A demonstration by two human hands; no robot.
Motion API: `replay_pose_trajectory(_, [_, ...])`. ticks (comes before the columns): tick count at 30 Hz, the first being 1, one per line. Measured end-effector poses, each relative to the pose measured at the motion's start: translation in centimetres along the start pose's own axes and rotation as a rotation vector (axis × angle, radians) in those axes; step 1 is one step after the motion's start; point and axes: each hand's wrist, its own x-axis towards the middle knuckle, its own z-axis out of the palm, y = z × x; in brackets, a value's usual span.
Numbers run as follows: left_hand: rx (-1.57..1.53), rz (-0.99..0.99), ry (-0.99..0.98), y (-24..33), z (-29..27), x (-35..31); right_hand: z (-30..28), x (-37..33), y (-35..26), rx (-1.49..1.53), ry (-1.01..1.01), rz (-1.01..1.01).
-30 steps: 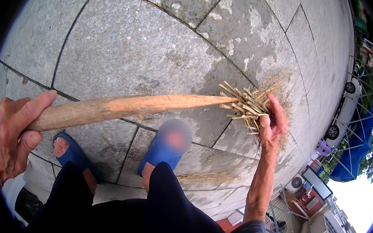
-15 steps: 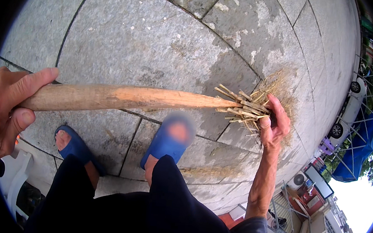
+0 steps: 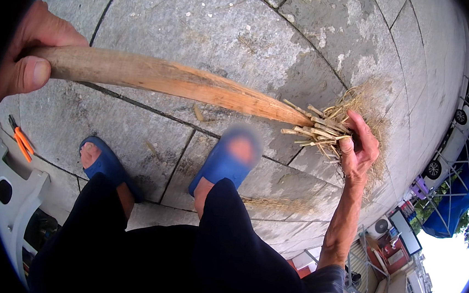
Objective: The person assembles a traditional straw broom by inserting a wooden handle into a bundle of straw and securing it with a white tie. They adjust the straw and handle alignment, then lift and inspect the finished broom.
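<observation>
Your left hand (image 3: 29,56) wraps the thick end of the wooden stick (image 3: 162,80), held level above the stone pavement (image 3: 211,23). Your right hand (image 3: 360,148) closes around the straw bundle (image 3: 324,129) at its tip.
</observation>
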Motion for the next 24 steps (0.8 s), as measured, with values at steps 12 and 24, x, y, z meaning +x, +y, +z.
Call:
replay_pose_trajectory(12, [0.053,0.003,0.253,-0.2,3.8,0.2,0.8,1.1,0.3,0.039,-0.054,-0.015])
replay_pose_trajectory(24, [0.165,0.009,0.173,0.8,5.1,1.2,1.5,1.2,-0.6,0.068,-0.064,-0.060])
